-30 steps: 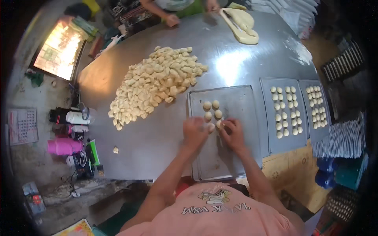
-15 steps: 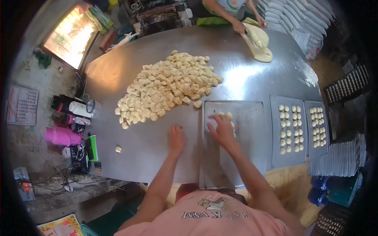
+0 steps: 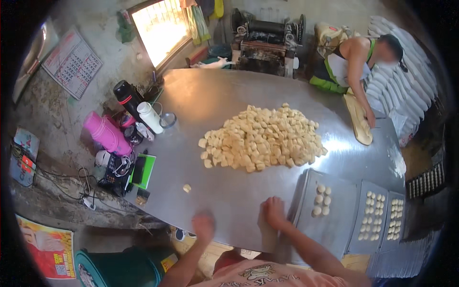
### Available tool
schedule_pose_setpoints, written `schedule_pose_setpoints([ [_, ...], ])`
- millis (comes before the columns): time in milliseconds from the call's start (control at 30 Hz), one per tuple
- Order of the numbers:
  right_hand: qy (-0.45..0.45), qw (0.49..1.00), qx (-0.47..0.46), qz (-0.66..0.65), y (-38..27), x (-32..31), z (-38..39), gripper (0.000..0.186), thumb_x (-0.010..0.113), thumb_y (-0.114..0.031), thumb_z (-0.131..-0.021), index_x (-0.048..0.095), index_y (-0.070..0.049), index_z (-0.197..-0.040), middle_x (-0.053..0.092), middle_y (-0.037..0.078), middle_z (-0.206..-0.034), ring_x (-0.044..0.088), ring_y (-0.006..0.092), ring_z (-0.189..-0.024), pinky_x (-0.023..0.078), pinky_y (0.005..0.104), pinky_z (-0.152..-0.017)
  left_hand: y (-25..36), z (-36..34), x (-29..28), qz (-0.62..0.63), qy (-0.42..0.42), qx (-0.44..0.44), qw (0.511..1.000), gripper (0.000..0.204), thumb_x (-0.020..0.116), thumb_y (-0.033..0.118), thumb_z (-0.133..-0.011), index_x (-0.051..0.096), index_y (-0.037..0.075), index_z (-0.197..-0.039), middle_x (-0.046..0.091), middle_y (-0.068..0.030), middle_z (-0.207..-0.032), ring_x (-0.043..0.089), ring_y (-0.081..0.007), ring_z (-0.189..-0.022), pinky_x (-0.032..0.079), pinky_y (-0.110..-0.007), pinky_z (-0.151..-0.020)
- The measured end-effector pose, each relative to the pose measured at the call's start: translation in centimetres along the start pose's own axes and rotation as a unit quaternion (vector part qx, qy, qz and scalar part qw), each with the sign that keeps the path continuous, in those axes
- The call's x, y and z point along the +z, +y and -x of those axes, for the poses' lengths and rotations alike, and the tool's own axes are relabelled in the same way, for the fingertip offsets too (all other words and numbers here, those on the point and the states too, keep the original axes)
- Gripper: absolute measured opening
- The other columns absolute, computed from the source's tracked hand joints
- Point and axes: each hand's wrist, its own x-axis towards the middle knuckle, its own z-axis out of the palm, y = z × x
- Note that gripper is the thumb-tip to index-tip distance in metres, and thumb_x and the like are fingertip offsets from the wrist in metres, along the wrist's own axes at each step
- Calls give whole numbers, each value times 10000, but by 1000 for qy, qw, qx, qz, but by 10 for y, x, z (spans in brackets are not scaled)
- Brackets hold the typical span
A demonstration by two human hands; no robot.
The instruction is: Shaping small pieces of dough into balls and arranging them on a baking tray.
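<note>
My right hand [image 3: 274,213] rests on the steel table [image 3: 229,191], just left of the nearest tray [image 3: 334,225]. Its fingers are curled down, and whatever lies under them is hidden. My left hand [image 3: 204,226] is over the table's near edge, smeared by motion, so its fingers cannot be read. Several round dough balls [image 3: 322,200] sit in two columns on that tray. Beyond my hands is a large heap of cut dough pieces [image 3: 263,138]. One loose dough piece [image 3: 187,188] lies apart, ahead and left of my left hand.
Two more trays [image 3: 354,244] [image 3: 388,244] of dough balls stand at the right. A co-worker [image 3: 356,62] handles a long dough slab [image 3: 358,122] at the far right. Flasks [image 3: 149,117], a pink jug [image 3: 107,134] and a green-edged pad [image 3: 144,171] line the left edge.
My right hand has moved off the tray onto the table at its left. My left hand has drawn nearer the table's front edge. The view has turned left; more dough balls show on the tray.
</note>
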Motion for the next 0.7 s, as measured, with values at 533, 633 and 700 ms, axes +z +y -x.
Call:
schedule_pose_setpoints([
  [533, 27, 1000, 1, -7, -77, 17, -16, 125, 535, -138, -795, 551, -39, -869, 514, 171, -857, 484, 332, -826, 387, 425, -773, 14, -47, 56, 21, -137, 200, 970, 172, 504, 183, -826, 634, 103, -746, 610, -101, -791, 556, -239, -717, 462, -381, -654],
  [633, -17, 998, -61, -8, -62, 8, -64, 127, 545, -164, -799, 555, -46, -844, 528, 154, -864, 489, 324, -820, 387, 419, -774, -19, -119, 82, 282, -395, -64, 872, 194, 472, 198, -881, 628, 85, -893, 637, -120, -986, 562, -254, -877, 433, -333, -765],
  [700, 1, 999, -51, 5, -40, -12, -69, 105, 549, -157, -797, 556, -53, -810, 541, 127, -859, 485, 319, -781, 388, 416, -752, -49, -96, 75, 17, -198, 127, 972, 209, 411, 223, -931, 586, 108, -923, 606, -96, -986, 516, -226, -860, 404, -332, -804],
])
